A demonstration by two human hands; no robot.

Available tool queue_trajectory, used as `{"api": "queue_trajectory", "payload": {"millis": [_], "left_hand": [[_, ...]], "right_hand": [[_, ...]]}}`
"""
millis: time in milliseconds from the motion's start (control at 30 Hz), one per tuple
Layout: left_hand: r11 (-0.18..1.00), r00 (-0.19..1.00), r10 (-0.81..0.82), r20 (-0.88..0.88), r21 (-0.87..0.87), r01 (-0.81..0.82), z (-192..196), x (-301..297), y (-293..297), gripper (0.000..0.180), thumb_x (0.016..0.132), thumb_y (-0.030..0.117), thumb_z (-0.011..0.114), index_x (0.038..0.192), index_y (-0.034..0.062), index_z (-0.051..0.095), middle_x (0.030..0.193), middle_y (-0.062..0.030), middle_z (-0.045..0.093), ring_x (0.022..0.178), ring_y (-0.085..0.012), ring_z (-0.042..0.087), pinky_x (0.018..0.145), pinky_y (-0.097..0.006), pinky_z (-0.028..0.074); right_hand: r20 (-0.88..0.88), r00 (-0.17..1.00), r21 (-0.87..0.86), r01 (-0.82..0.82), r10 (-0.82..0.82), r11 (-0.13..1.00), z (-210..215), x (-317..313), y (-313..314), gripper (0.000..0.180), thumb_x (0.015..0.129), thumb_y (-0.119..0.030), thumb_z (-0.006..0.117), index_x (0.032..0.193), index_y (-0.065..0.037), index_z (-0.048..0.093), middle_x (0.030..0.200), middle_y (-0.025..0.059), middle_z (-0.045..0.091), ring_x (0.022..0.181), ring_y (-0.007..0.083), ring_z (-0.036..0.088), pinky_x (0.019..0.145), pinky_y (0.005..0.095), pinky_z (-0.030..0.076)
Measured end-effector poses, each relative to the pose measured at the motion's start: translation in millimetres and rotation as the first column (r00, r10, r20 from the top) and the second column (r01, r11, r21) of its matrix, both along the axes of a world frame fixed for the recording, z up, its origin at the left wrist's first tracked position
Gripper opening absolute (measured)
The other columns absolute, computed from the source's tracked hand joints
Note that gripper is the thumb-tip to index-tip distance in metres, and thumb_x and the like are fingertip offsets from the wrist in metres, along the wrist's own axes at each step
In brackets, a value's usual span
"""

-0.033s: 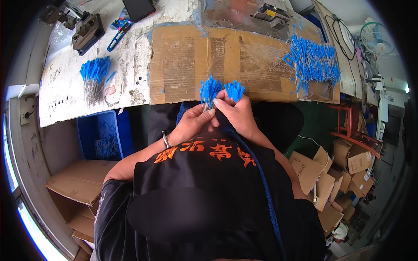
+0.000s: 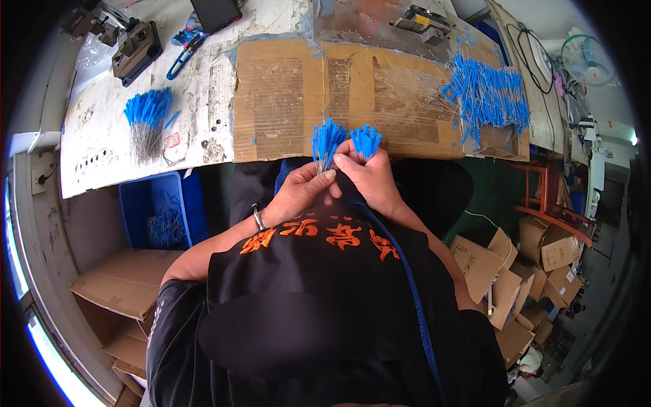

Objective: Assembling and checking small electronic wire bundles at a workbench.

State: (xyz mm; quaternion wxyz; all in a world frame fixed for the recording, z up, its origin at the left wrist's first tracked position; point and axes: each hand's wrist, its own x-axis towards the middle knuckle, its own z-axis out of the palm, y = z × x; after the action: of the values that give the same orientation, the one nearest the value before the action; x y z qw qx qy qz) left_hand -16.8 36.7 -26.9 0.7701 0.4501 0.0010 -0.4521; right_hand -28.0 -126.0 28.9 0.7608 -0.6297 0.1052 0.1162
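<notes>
Left hand (image 2: 298, 197) clamped on brush bundle (image 2: 327, 141); right hand (image 2: 371, 182) pinched smaller bundle (image 2: 366, 141). Best kept tips level, wires parallel, grip firm near cardboard (image 2: 285, 102) edge.

A worn white desk (image 2: 102, 129) runs across the top, its middle covered by a taped sheet of brown cardboard (image 2: 339, 95). Under it to the left stands a blue plastic crate (image 2: 146, 203), with flattened cardboard boxes (image 2: 115, 292) on the floor. More open cartons (image 2: 515, 271) pile up at right near a red metal frame (image 2: 542, 197). A fan (image 2: 586, 61) stands far right; daylight glares along the left edge.
</notes>
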Motion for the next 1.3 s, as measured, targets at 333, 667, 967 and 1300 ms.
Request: {"api": "queue_trajectory", "payload": {"millis": [333,667,967,1300], "left_hand": [[0.999,1.000,-0.017,-0.012,0.036,0.017,-4,2,-2,0.022,0.094,0.025,0.052,0.104,0.0053,0.056,0.079,-0.0013,0.063,0.064,-0.0061,0.056,0.059,-0.018,0.046],[0.998,0.998,-0.039,0.042,0.059,0.036,5,-1,-5,0.031,0.095,0.021,0.051,0.122,0.0062,0.051,0.078,0.0002,0.061,0.067,-0.0048,0.055,0.061,-0.019,0.046],[0.996,0.996,-0.086,0.037,0.023,0.085,7,5,-3,0.028,0.096,0.020,0.047,0.121,0.0074,0.052,0.074,-0.0005,0.058,0.067,-0.0073,0.054,0.062,-0.020,0.044],[0.994,0.996,-0.089,0.009,-0.058,0.089,9,5,-4,0.020,0.096,0.021,0.046,0.109,0.0081,0.055,0.074,0.0025,0.054,0.063,-0.0038,0.049,0.055,-0.018,0.040]], "right_hand": [[-0.064,0.998,-0.009,0.003,-0.003,1.000,-7,2,1,0.009,0.088,-0.005,0.053,0.088,0.004,0.053,0.064,0.0080,0.058,0.047,0.0149,0.057,0.045,0.0282,0.048],[-0.112,0.982,0.021,0.154,-0.151,0.988,-16,6,-11,0.006,0.085,-0.008,0.059,0.087,-0.003,0.057,0.069,-0.0012,0.056,0.057,0.0042,0.049,0.050,0.0193,0.038],[-0.018,0.956,0.037,0.293,-0.293,0.955,-12,1,-18,0.018,0.090,-0.013,0.056,0.105,-0.005,0.052,0.062,-0.0084,0.037,0.048,-0.0003,0.029,0.043,0.0170,0.022],[-0.148,0.968,0.149,0.224,-0.202,0.963,-19,-5,-24,0.022,0.094,-0.016,0.044,0.109,-0.003,0.053,0.057,-0.0059,0.034,0.046,0.0023,0.028,0.042,0.0185,0.022]]}}
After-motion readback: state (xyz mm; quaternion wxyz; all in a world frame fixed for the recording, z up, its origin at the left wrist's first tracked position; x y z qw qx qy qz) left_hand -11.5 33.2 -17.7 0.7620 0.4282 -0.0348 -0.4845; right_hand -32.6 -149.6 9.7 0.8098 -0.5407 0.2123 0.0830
